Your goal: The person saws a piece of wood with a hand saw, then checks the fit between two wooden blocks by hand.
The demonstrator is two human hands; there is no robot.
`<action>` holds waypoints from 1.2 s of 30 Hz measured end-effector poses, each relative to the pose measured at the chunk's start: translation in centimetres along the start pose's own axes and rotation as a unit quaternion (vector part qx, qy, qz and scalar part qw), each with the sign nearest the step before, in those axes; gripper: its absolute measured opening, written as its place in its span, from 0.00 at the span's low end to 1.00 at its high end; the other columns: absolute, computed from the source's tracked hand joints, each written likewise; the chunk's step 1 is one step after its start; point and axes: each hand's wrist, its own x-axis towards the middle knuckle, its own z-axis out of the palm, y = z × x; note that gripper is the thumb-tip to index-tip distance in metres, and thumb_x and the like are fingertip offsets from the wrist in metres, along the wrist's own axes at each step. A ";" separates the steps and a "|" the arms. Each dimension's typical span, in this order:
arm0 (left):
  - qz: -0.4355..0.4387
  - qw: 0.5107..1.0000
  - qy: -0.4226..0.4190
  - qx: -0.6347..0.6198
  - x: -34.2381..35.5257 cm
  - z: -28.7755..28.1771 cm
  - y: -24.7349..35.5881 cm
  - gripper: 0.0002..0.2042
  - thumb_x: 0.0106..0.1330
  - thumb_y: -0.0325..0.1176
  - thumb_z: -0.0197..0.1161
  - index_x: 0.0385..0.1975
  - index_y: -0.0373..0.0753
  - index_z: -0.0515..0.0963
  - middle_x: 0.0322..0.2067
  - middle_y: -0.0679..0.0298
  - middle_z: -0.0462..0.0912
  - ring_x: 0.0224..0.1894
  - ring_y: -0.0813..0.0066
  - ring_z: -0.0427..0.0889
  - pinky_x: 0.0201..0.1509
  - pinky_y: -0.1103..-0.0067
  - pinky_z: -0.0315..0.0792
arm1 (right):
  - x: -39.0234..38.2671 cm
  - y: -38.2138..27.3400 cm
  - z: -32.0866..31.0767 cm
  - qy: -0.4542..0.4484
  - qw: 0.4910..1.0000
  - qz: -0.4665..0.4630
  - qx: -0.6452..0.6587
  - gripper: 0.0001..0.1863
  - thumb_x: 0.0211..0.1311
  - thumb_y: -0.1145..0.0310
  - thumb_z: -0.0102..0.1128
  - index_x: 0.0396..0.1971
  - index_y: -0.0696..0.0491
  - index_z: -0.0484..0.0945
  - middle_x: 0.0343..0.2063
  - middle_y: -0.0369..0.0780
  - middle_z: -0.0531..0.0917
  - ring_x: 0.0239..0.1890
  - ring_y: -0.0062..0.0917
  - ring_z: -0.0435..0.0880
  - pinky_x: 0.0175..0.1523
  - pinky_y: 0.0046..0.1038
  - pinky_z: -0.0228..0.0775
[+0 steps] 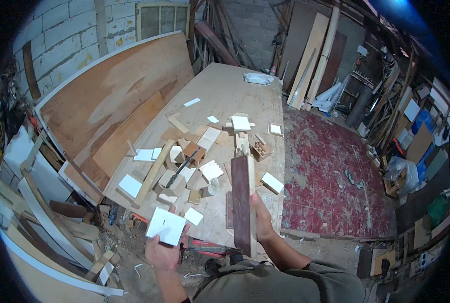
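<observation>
My left hand is closed on a white square panel, gripping it by its edges, with a small dark mark on its face. In my right hand a long wooden board stands out over the front of the worktable, its broad face dark reddish-brown and its edge pale. The fingers behind the board are partly hidden. Just beyond the left hand lies a small white square piece. Farther in are a pale wooden strip, a dark slim tool and an open wooden box.
The plywood worktable also bears white tiles, a clear cup and a silvery bundle. Large panels lean along its left side. Scrap timber crowds the near left. A stained red floor extends to the right.
</observation>
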 end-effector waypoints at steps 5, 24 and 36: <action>-0.044 0.980 0.074 -0.182 -0.4 -0.1 -0.9 0.42 0.67 0.70 0.44 0.70 0.41 0.61 0.70 0.42 0.59 0.64 0.37 0.68 0.59 0.49 0.69 | -1.4 1.8 0.2 0.015 0.999 0.041 -0.023 0.32 0.75 0.44 0.39 0.64 0.55 0.64 0.47 0.42 0.77 0.47 0.28 0.78 0.54 0.35 0.72; -0.157 0.974 0.140 0.084 0.3 -0.2 -5.4 0.27 0.70 0.32 0.63 0.68 0.36 0.63 0.49 0.63 0.80 0.53 0.76 0.77 0.57 0.77 0.72 | -3.7 2.0 0.5 0.007 0.999 0.008 -0.035 0.32 0.75 0.47 0.43 0.67 0.57 0.61 0.51 0.44 0.77 0.51 0.29 0.78 0.58 0.36 0.71; -0.060 0.874 0.047 0.479 -0.7 3.9 -6.9 0.27 0.63 0.37 0.71 0.55 0.31 0.65 0.46 0.55 0.80 0.48 0.72 0.79 0.53 0.75 0.74 | -4.3 1.9 1.4 -0.102 0.977 -0.085 -0.169 0.40 0.72 0.54 0.52 0.74 0.61 0.48 0.72 0.45 0.58 0.73 0.29 0.57 0.74 0.31 0.42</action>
